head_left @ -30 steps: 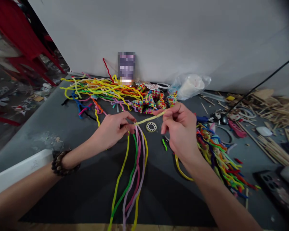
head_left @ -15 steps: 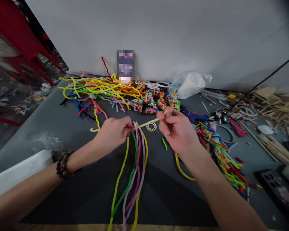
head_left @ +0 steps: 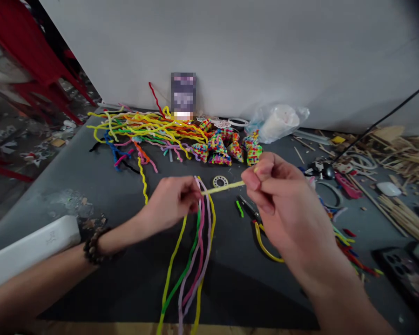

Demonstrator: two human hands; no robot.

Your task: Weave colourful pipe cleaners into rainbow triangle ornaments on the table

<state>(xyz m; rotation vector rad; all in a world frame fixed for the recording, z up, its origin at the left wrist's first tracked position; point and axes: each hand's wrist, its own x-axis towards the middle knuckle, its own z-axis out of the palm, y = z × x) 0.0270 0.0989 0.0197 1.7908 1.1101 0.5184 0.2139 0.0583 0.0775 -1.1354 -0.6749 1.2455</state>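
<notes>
A pale yellow pipe cleaner (head_left: 226, 188) stretches nearly straight between my two hands. My left hand (head_left: 169, 201) is closed, pinching it at its left side. The fingertips of my right hand (head_left: 284, 204) are closed on its other end. Beneath my left fingertips, a row of long pipe cleaners (head_left: 199, 246) in yellow, green, lilac and pink runs toward me over the dark table; their tops lie close together. Scissors (head_left: 257, 242) with yellow handles are partly hidden by my right hand. Near them lie a short green piece (head_left: 239, 209) and a small white ring (head_left: 220, 181).
Behind are a heap of pipe cleaners (head_left: 139, 128), several multicoloured bundles (head_left: 218, 146) and a bagged white roll (head_left: 282, 122). A phone-like screen (head_left: 183, 93) leans on the wall. Wooden sticks (head_left: 401, 216) and a dark phone (head_left: 401, 274) lie right; a white device (head_left: 38, 249) lies left.
My right hand has moved right and toward me with the pale yellow pipe cleaner. The pipe cleaner's hooked end left of my left hand no longer shows. The scissors' blades have come into view.
</notes>
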